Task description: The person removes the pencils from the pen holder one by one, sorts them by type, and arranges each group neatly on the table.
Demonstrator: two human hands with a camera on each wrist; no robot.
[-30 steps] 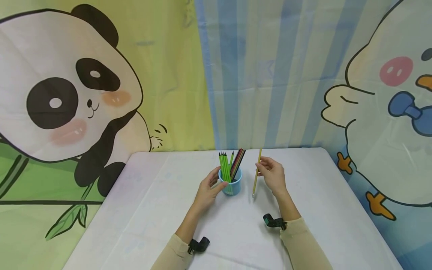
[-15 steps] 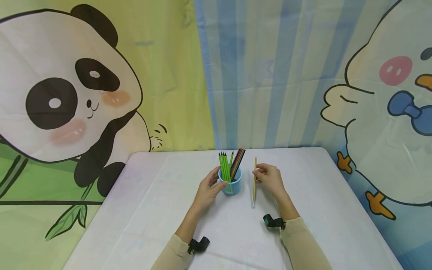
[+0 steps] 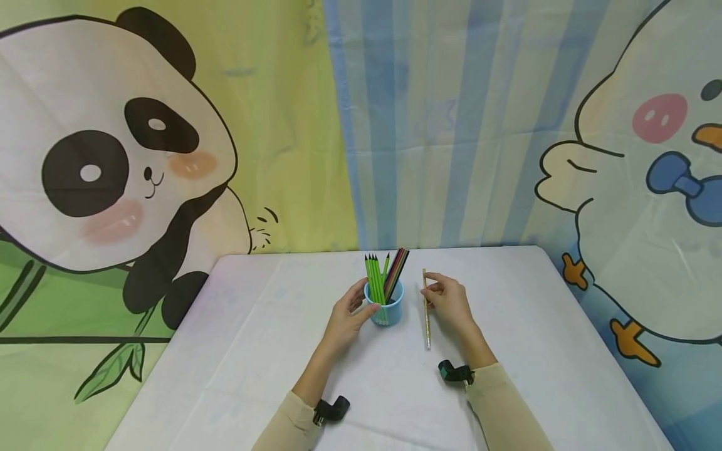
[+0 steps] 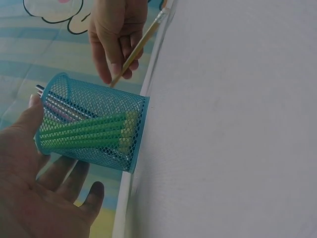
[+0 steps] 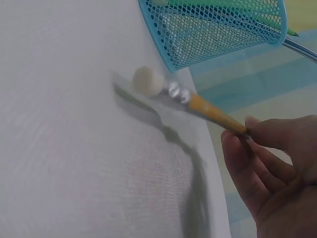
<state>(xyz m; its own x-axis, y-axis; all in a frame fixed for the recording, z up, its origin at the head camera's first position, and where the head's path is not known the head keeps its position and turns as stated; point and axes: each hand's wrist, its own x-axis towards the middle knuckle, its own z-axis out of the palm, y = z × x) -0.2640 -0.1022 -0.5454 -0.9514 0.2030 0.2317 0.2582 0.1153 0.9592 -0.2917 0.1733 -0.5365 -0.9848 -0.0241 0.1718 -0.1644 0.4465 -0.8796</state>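
Observation:
A light blue mesh pencil cup (image 3: pixel 393 316) stands upright on the table. Inside are several green pencils (image 3: pixel 375 282), points up, and a bundle of darker pencils (image 3: pixel 397 272). My left hand (image 3: pixel 345 318) holds the cup from the left, thumb on the near side by the rim and fingers around the far side. To the cup's right, my right hand (image 3: pixel 449 302) pinches a yellow pencil (image 3: pixel 427 326) between thumb and fingertips. Its white eraser (image 5: pixel 147 82) and silver ferrule point down toward the table, close over the cloth in the right wrist view.
A white cloth covers the table (image 3: pixel 254 351). Behind its back edge hangs a curtain (image 3: pixel 423 125) with a panda on the left and a white bird on the right. Black wrist cameras (image 3: pixel 333 409) sit on both forearms.
My right hand has come down and slightly left with the yellow pencil, nearer the table and the cup. My left hand and the cup have stayed in place.

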